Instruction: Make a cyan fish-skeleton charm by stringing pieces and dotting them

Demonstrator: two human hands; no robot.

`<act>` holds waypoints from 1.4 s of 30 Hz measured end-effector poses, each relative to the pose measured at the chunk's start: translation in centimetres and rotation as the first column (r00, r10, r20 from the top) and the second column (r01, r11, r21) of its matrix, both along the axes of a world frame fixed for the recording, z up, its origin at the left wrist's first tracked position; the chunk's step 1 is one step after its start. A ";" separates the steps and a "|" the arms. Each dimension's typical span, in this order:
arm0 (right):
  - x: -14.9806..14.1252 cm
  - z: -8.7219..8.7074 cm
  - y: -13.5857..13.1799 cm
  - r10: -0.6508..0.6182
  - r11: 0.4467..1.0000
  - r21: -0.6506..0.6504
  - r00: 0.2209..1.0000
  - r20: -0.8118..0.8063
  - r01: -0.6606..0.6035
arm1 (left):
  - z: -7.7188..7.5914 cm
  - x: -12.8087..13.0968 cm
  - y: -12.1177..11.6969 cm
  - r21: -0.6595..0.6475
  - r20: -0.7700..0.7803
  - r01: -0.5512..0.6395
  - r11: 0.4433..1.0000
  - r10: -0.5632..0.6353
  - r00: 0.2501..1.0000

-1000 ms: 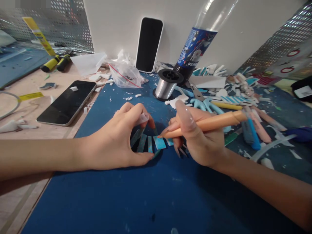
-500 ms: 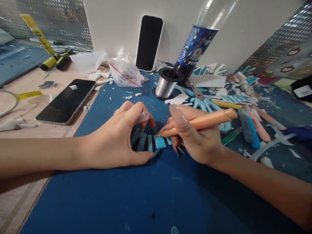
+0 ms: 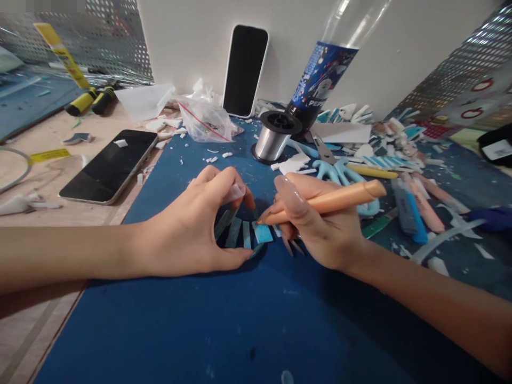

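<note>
My right hand (image 3: 324, 224) grips an orange marker (image 3: 340, 201), its tip at the upper left edge of a small bright-blue square piece (image 3: 263, 233). My left hand (image 3: 192, 218) arches over the mat from the left. Its thumb and a fingertip pinch the square piece at its near and far edges. Several narrow blue-grey strips (image 3: 247, 234) lie side by side under the arch of that hand. Another small light-blue piece (image 3: 277, 230) is partly hidden by my right fingers. A whitish translucent bit (image 3: 235, 192) is on a left finger.
A blue mat (image 3: 180, 320) covers the table. Behind my hands stand a wire spool (image 3: 272, 141), a bottle (image 3: 324, 80) and an upright phone (image 3: 245, 69). Another phone (image 3: 110, 166) lies left. Light-blue scissors (image 3: 340, 170), markers (image 3: 424, 205) and white scraps crowd the right.
The marker's rear end has shifted slightly left and down, with my right thumb moving a little left. My left hand and the square piece stay in place.
</note>
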State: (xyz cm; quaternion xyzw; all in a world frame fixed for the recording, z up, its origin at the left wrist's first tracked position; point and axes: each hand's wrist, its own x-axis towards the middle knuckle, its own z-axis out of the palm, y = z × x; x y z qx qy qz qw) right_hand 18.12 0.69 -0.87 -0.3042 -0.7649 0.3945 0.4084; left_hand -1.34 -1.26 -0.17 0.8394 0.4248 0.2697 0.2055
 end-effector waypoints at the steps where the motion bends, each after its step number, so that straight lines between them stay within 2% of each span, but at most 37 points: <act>1: 0.0 0.0 0.0 -0.010 1.000 0.022 1.000 -0.011 0.010 | 0.0 0.0 0.0 -0.001 0.002 0.004 1.000 -0.004 1.000; 4: 0.0 0.0 -0.1 -0.058 0.996 0.061 0.998 -0.036 0.060 | 0.0 0.1 0.0 0.001 0.008 0.014 1.000 -0.014 1.000; 10: 0.1 -0.2 -0.2 -0.081 0.997 -0.001 0.996 -0.031 0.081 | 0.0 0.0 0.0 -0.005 -0.014 0.030 1.000 -0.030 0.999; 15: -0.1 -0.1 -0.2 -0.089 0.996 0.019 0.994 -0.061 0.091 | 0.0 -0.1 0.0 0.007 -0.022 0.016 1.000 -0.016 1.000; 20: -0.2 0.2 -0.1 -0.055 0.996 0.061 0.997 -0.049 0.058 | -0.1 -0.1 -0.1 0.015 -0.026 0.020 1.000 -0.019 0.999; 27: 0.2 -0.2 -0.2 -0.038 0.999 0.035 0.998 -0.049 0.040 | 0.1 0.0 -0.1 0.003 -0.036 0.010 1.000 -0.010 0.999; 31: 0.1 0.1 -0.3 -0.015 0.999 0.033 1.000 0.003 0.015 | 0.1 0.0 -0.1 0.006 -0.026 0.007 1.000 -0.007 1.000; 37: -0.1 0.4 -0.3 0.041 0.998 0.049 0.998 -0.047 -0.038 | 0.0 0.0 -0.1 0.002 -0.026 0.009 1.000 -0.009 1.000; 42: -0.1 0.5 -0.3 0.044 0.998 0.049 0.999 -0.018 -0.044 | 0.1 0.0 -0.1 -0.011 -0.012 0.009 1.000 -0.010 1.000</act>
